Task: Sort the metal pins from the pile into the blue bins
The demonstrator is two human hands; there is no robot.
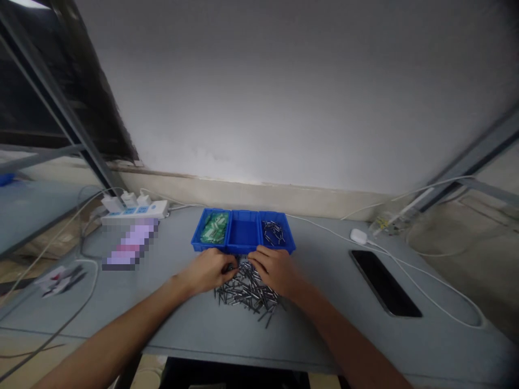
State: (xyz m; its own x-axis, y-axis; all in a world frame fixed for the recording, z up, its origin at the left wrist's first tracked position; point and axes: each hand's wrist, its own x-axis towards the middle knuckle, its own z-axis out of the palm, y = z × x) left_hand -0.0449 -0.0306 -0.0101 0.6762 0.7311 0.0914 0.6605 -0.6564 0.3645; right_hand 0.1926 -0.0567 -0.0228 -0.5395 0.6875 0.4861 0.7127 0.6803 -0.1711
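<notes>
A loose pile of thin metal pins (pixel 249 292) lies on the grey table in front of three joined blue bins. My left hand (pixel 208 270) is at the pile's upper left edge, its fingers curled and thumb close to the forefinger. Over the upper right of the pile is my right hand (pixel 275 267), its fingers bent and pressed together. Whatever the fingertips hold is too small to make out. The left bin (pixel 195 240) contains small green-and-clear packets (pixel 214 227). Bare blue floor shows in the middle bin (pixel 244 229). Dark metal pins (pixel 273 232) lie in the right bin (pixel 288 237).
A black phone (pixel 385 283) lies at the right, near a white earbud case (pixel 358 236) and a white cable (pixel 438 278). On the left are a power strip (pixel 135 213), a blurred purple item (pixel 132 246) and crumpled paper (pixel 59 281). A wall stands behind the table.
</notes>
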